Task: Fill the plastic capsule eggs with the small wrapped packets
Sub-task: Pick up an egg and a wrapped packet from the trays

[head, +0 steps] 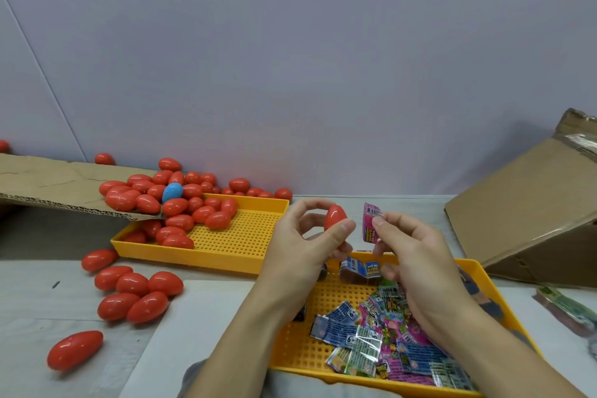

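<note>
Hands over grey table by lilac wall: left hand gripping red egg, right hand pinching pink packet.

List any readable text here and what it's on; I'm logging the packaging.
"6+": age mark on several blue and green packets in the near yellow tray.
Pink packet held by the right hand: barcode and print, too blurred.
Other packet print: unreadable.

You're holding a red capsule egg upright, a pink wrapped packet just beside it — more packets are lying in the yellow tray.
</note>
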The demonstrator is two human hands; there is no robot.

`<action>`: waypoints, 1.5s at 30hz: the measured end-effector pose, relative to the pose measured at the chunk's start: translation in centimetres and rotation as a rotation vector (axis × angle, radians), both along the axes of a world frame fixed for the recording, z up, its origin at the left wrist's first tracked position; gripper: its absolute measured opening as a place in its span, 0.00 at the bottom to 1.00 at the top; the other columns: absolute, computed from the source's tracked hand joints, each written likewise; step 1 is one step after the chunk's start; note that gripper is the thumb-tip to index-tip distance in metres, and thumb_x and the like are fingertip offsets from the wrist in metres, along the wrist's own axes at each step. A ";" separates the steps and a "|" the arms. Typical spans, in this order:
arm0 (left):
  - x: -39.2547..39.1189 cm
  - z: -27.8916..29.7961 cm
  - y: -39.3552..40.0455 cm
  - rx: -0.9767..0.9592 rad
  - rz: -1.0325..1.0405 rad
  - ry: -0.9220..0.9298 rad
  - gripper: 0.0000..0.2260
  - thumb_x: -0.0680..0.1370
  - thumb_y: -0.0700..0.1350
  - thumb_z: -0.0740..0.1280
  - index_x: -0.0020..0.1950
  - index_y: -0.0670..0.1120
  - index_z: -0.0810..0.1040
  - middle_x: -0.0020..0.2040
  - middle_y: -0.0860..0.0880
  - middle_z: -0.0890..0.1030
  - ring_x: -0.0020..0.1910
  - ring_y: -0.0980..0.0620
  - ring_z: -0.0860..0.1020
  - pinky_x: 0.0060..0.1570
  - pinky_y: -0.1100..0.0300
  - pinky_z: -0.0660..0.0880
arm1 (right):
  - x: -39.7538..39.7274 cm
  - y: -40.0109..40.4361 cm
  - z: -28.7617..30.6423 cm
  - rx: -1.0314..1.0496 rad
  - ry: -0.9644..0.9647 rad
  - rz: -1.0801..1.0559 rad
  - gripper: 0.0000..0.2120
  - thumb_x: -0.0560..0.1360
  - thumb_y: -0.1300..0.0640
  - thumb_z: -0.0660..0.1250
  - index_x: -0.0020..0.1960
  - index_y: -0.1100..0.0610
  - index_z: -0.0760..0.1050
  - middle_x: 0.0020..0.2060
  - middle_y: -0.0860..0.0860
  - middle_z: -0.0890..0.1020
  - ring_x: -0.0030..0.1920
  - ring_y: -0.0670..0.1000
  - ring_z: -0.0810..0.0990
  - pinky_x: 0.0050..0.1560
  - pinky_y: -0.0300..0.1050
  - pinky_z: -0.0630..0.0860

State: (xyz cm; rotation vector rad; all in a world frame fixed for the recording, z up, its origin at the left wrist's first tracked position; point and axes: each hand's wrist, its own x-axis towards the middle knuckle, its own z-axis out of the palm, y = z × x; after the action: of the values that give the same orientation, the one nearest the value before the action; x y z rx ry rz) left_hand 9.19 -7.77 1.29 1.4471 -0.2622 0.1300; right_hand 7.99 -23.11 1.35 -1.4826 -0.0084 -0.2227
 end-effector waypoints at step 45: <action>0.0 1.3 0.0 -0.450 -0.026 0.307 0.15 0.85 0.50 0.57 0.59 0.40 0.75 0.44 0.39 0.86 0.33 0.50 0.83 0.30 0.63 0.77 | 0.0 0.0 -0.2 0.015 -0.003 0.006 0.07 0.77 0.56 0.69 0.43 0.50 0.84 0.31 0.44 0.79 0.38 0.48 0.75 0.32 0.41 0.69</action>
State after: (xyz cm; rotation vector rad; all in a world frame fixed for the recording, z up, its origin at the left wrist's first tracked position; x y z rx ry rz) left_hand 9.23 -7.77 2.62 0.9975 0.0035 -0.0533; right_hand 8.04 -23.14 1.20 -1.4676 -0.0132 -0.2193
